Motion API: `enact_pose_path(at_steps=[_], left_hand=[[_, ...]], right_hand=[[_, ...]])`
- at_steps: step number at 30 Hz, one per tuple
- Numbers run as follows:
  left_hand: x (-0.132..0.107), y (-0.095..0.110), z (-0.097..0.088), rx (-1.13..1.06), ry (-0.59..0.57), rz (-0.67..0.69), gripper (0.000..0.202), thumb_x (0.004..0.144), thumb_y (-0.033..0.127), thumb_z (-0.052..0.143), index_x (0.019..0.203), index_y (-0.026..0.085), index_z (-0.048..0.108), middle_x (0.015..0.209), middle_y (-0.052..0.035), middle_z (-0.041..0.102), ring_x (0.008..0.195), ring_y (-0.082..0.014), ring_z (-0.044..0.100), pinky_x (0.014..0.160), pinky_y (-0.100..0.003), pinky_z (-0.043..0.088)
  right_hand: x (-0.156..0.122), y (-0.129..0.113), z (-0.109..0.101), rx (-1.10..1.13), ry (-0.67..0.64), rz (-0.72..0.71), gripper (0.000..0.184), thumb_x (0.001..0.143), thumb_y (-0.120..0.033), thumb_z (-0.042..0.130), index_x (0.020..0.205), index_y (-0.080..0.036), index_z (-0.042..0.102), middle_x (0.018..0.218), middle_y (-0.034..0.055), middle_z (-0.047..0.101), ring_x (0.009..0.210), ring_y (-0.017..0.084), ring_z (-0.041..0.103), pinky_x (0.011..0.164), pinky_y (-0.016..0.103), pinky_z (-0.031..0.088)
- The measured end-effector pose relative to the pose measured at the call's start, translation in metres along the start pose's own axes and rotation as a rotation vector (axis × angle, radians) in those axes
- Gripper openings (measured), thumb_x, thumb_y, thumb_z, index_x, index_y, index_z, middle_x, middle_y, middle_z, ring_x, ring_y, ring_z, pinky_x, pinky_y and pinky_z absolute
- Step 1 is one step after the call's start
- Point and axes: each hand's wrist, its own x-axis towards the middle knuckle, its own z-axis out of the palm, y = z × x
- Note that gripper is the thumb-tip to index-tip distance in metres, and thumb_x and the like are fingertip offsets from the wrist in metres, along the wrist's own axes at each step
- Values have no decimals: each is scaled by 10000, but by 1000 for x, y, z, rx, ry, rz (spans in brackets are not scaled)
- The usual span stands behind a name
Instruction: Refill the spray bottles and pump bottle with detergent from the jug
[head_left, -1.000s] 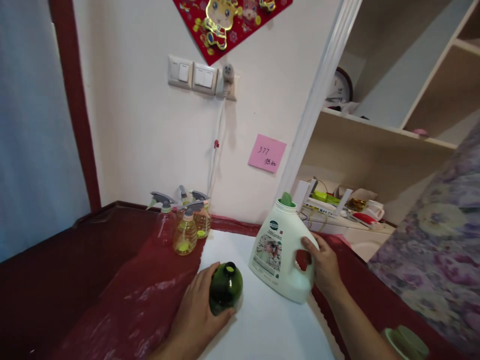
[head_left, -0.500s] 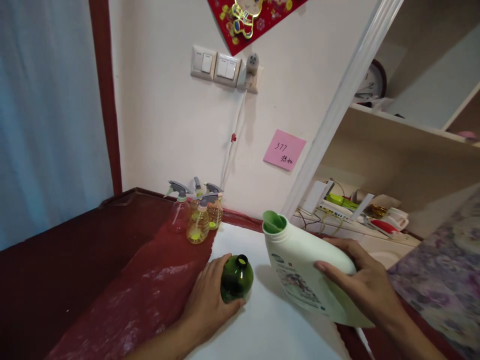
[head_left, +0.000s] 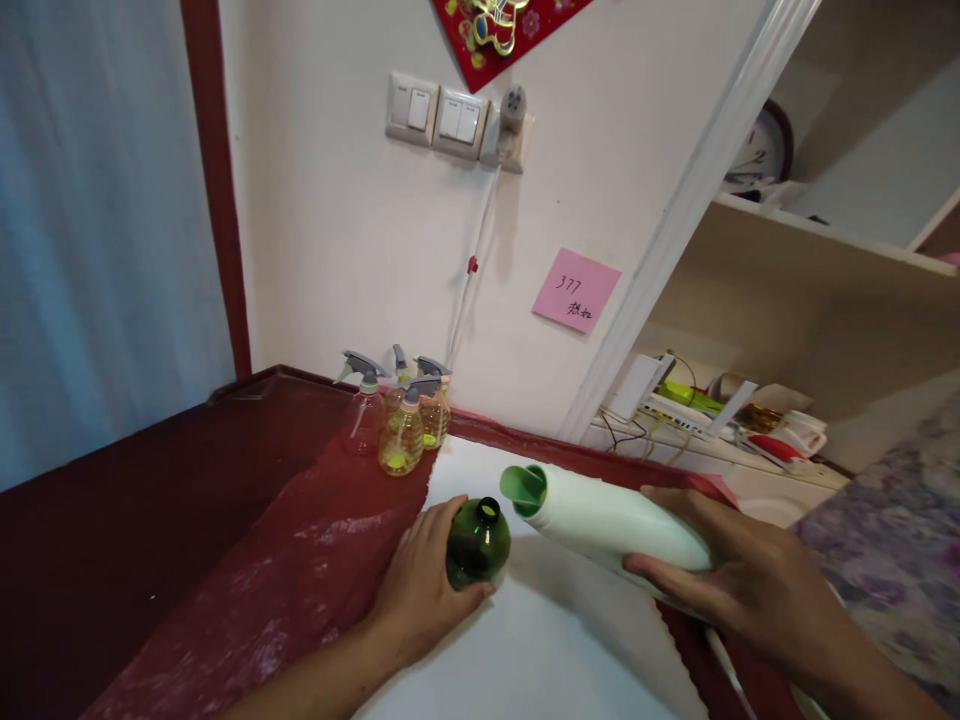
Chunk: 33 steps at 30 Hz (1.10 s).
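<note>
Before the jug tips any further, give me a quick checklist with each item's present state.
1. Green bottle upright, mouth uncapped: ok.
2. Left hand wrapped round the green bottle's side: ok.
3. Right hand gripping the white detergent jug: ok.
4. Jug's green spout over the bottle mouth: not ok, it sits beside it, to the right.
5. Liquid running from the spout: cannot tell.
6. Spray bottles standing apart from the pour, by the wall: ok.
</note>
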Motion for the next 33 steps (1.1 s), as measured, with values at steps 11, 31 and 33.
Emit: enact_pose_path(at_steps=[11, 31, 33], left_hand=[[-1, 1, 0, -6, 4, 10, 838, 657, 227, 802, 1418, 220, 452, 1407, -146, 598, 1301, -364, 547, 1136, -570, 395], [-1, -1, 0, 4, -12, 14, 843, 664, 249, 796, 1427, 222, 439, 1422, -143, 589, 1306, -356, 537, 1134, -558, 391], [-1, -1, 0, 6, -14, 18, 846, 669, 253, 797, 1432, 220, 434, 1424, -144, 587, 1307, -356, 537, 1134, -555, 390]], right_hand=[[-1, -2, 1, -160, -24, -92, 451, 931, -598, 635, 1217, -252, 593, 878, 6, 762, 625, 201, 728, 510, 292, 541], [2, -7, 5, -294, -9, -175, 473, 992, -641, 482, 1179, -226, 611, 861, 38, 743, 620, 226, 704, 517, 336, 504], [2, -7, 6, -283, -15, -163, 484, 980, -648, 503, 1181, -225, 624, 886, 47, 751, 645, 239, 713, 531, 348, 513]])
